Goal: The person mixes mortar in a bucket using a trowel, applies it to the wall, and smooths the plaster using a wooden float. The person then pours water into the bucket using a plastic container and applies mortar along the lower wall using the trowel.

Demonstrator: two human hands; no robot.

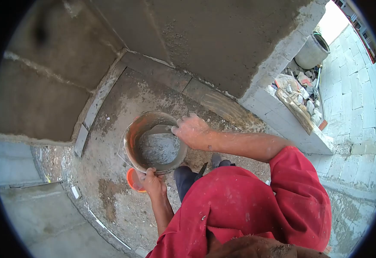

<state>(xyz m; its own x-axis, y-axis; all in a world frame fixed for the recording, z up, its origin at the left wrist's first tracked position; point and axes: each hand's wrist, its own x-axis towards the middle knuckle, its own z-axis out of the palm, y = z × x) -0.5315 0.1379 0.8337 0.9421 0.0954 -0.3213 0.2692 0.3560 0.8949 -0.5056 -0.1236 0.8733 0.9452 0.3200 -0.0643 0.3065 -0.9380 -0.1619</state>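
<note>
A bucket (130,139) with an orange-brown, mortar-smeared inside stands in front of me, with wet grey mortar (161,148) in it. My left hand (154,182) is closed on the near rim, thumb on top. Over the right side of the rim, my right hand (191,131) is closed round the handle of a trowel (160,129). The trowel's grey blade lies inside the bucket against the mortar; most of the handle is hidden by my fingers. Beside my left hand, partly under the bucket, is a small orange container (133,179).
Freshly plastered walls (214,38) meet in a corner ahead, with boards (209,96) along their foot. To the right are a low block wall (291,120), a rubble heap (302,92) and a large round vessel (312,51). Debris dots the rough floor (106,163).
</note>
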